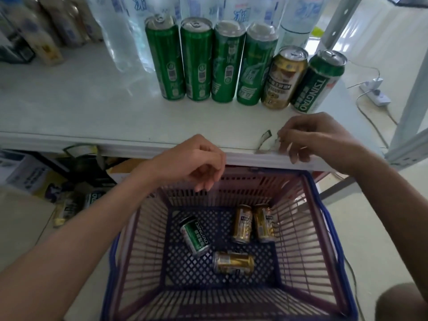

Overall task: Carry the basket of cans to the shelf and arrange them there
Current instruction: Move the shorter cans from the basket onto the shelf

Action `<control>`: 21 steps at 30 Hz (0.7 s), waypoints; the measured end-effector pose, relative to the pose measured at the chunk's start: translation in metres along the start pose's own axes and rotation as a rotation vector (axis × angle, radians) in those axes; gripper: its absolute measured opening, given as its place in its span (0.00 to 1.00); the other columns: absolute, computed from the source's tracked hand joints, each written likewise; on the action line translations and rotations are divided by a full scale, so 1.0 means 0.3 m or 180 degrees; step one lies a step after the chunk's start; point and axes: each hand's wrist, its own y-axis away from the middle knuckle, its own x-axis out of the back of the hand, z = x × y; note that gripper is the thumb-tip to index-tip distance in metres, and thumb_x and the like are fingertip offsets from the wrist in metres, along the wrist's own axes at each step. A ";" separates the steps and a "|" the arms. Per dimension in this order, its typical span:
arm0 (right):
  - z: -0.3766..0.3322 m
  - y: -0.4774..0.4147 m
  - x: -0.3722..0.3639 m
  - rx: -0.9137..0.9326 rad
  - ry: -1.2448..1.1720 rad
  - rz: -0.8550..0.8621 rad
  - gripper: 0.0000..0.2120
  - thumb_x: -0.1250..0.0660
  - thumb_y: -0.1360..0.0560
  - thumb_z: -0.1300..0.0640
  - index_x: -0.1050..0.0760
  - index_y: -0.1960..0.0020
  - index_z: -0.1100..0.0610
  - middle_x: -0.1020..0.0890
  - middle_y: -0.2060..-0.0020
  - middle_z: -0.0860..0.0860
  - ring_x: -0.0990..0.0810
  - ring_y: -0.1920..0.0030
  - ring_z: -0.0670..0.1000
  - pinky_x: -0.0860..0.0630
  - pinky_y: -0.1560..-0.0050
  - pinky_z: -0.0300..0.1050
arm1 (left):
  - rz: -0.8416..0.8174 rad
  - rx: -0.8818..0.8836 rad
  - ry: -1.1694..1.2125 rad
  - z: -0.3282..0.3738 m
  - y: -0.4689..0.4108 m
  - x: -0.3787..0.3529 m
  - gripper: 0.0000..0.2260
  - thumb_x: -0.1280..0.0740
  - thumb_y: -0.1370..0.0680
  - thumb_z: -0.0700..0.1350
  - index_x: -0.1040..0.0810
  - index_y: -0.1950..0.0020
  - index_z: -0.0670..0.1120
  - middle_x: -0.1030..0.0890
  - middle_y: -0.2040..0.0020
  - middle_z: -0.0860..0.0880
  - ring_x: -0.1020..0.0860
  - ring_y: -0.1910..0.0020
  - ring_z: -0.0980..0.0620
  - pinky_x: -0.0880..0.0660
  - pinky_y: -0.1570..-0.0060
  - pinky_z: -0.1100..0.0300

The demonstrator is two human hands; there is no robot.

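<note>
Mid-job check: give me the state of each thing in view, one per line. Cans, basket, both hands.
Four tall green cans: upright, rowed on the shelf.
Gold can: upright beside them.
Short green can: upright, row's right end.
Basket: below the shelf edge, four cans left.
Green basket can: lying down.
Three gold basket cans: lying down.
Left hand: empty, over the basket.
Right hand: pinching a small clear scrap.

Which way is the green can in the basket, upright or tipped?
Tipped. The green can lies on its side on the basket floor, label facing up, near three gold cans also lying down.
</note>
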 end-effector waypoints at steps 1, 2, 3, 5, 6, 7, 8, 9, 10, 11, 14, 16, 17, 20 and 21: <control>-0.008 0.019 0.011 -0.0073 -0.0199 -0.0453 0.10 0.31 0.20 0.58 0.17 0.58 0.59 0.15 0.64 0.58 0.18 0.70 0.51 0.25 0.73 0.40 | -0.0176 0.0293 -0.0145 -0.022 0.006 0.004 0.12 0.37 0.24 0.39 0.21 0.65 0.39 0.21 0.72 0.42 0.26 0.78 0.50 0.36 0.76 0.66; -0.014 0.037 0.015 -0.0214 -0.0313 -0.0908 0.11 0.33 0.19 0.58 0.17 0.58 0.60 0.15 0.64 0.60 0.18 0.70 0.52 0.25 0.74 0.39 | -0.0331 0.0607 -0.0315 -0.052 0.008 0.006 0.12 0.37 0.22 0.40 0.20 0.64 0.40 0.19 0.71 0.43 0.25 0.77 0.50 0.37 0.77 0.66; -0.013 0.049 0.015 -0.0393 -0.0333 -0.1345 0.11 0.33 0.19 0.58 0.17 0.57 0.61 0.14 0.63 0.61 0.16 0.70 0.53 0.24 0.73 0.38 | -0.0452 0.0934 -0.0513 -0.087 0.005 0.005 0.12 0.37 0.21 0.40 0.20 0.62 0.40 0.18 0.69 0.43 0.22 0.76 0.51 0.37 0.78 0.67; 0.000 0.057 -0.012 -0.0826 -0.0041 -0.2063 0.10 0.33 0.18 0.57 0.16 0.53 0.60 0.13 0.58 0.60 0.13 0.64 0.53 0.23 0.72 0.37 | -0.0533 0.1579 -0.1032 -0.172 -0.011 -0.004 0.12 0.39 0.20 0.40 0.18 0.58 0.40 0.14 0.63 0.43 0.19 0.73 0.52 0.35 0.78 0.65; 0.013 0.051 -0.041 -0.1026 0.0240 -0.2356 0.09 0.33 0.18 0.56 0.15 0.51 0.59 0.12 0.56 0.58 0.12 0.60 0.53 0.22 0.70 0.37 | -0.0539 0.1857 -0.1303 -0.222 -0.023 -0.009 0.13 0.40 0.19 0.41 0.18 0.55 0.39 0.13 0.59 0.42 0.17 0.71 0.52 0.32 0.76 0.64; 0.034 0.041 -0.085 -0.1218 0.0542 -0.2635 0.09 0.33 0.18 0.55 0.15 0.50 0.58 0.12 0.54 0.56 0.12 0.56 0.53 0.21 0.68 0.38 | -0.0512 0.2108 -0.1502 -0.272 -0.034 -0.025 0.13 0.41 0.18 0.42 0.18 0.51 0.38 0.12 0.56 0.41 0.17 0.69 0.51 0.28 0.72 0.62; 0.058 0.030 -0.144 -0.1411 0.0828 -0.2893 0.09 0.33 0.19 0.54 0.16 0.49 0.57 0.12 0.52 0.55 0.12 0.52 0.53 0.20 0.66 0.38 | -0.0416 0.2315 -0.1621 -0.324 -0.046 -0.044 0.13 0.41 0.18 0.43 0.19 0.48 0.38 0.12 0.54 0.41 0.16 0.67 0.50 0.24 0.68 0.60; 0.086 0.019 -0.218 -0.1600 0.1087 -0.3115 0.08 0.32 0.19 0.54 0.17 0.49 0.57 0.12 0.51 0.56 0.12 0.50 0.54 0.19 0.64 0.39 | -0.0224 0.2465 -0.1666 -0.373 -0.051 -0.071 0.13 0.39 0.18 0.45 0.19 0.45 0.38 0.13 0.52 0.40 0.15 0.63 0.47 0.20 0.62 0.57; 0.121 0.010 -0.301 -0.1794 0.1322 -0.3265 0.07 0.32 0.19 0.55 0.18 0.49 0.58 0.12 0.51 0.57 0.12 0.48 0.54 0.19 0.64 0.40 | 0.0064 0.2552 -0.1677 -0.419 -0.056 -0.098 0.13 0.37 0.19 0.47 0.20 0.43 0.39 0.13 0.51 0.40 0.14 0.59 0.45 0.18 0.58 0.55; 0.169 0.008 -0.391 -0.1966 0.1539 -0.3356 0.08 0.32 0.19 0.56 0.19 0.47 0.60 0.13 0.49 0.60 0.13 0.47 0.56 0.18 0.63 0.41 | 0.0378 0.2613 -0.1612 -0.462 -0.055 -0.132 0.14 0.35 0.20 0.49 0.20 0.43 0.40 0.14 0.49 0.40 0.14 0.56 0.44 0.17 0.57 0.55; 0.345 0.035 -0.635 -0.2192 0.2256 -0.3674 0.17 0.31 0.19 0.55 0.23 0.37 0.66 0.17 0.41 0.63 0.17 0.46 0.58 0.18 0.53 0.48 | 0.0797 0.2820 -0.1359 -0.594 -0.045 -0.228 0.19 0.35 0.19 0.52 0.22 0.39 0.37 0.18 0.40 0.38 0.17 0.46 0.41 0.17 0.53 0.51; 0.457 0.077 -0.729 -0.1583 0.3152 -0.3751 0.19 0.28 0.21 0.50 0.22 0.38 0.62 0.17 0.44 0.57 0.18 0.47 0.57 0.21 0.51 0.51 | 0.1092 0.3173 -0.0827 -0.673 -0.029 -0.284 0.27 0.32 0.20 0.54 0.29 0.26 0.40 0.25 0.30 0.39 0.21 0.37 0.38 0.18 0.45 0.46; 0.500 0.101 -0.755 -0.1141 0.3503 -0.3625 0.22 0.26 0.23 0.49 0.22 0.36 0.61 0.18 0.44 0.56 0.19 0.46 0.57 0.22 0.52 0.51 | 0.1206 0.3346 -0.0561 -0.698 -0.021 -0.312 0.30 0.31 0.21 0.56 0.32 0.25 0.41 0.26 0.29 0.40 0.21 0.38 0.37 0.17 0.47 0.43; 0.625 0.150 -0.800 -0.0550 0.3725 -0.3077 0.29 0.23 0.27 0.49 0.26 0.31 0.60 0.20 0.38 0.58 0.19 0.42 0.59 0.20 0.48 0.54 | 0.1479 0.3408 -0.0153 -0.754 -0.030 -0.369 0.30 0.29 0.23 0.60 0.28 0.31 0.39 0.21 0.37 0.40 0.19 0.45 0.40 0.17 0.50 0.46; 0.649 0.155 -0.806 -0.0474 0.3669 -0.2925 0.31 0.23 0.27 0.48 0.26 0.30 0.60 0.20 0.37 0.58 0.20 0.41 0.60 0.20 0.45 0.55 | 0.1632 0.3319 -0.0043 -0.769 -0.039 -0.385 0.26 0.29 0.23 0.59 0.25 0.37 0.39 0.20 0.41 0.41 0.19 0.48 0.43 0.17 0.49 0.47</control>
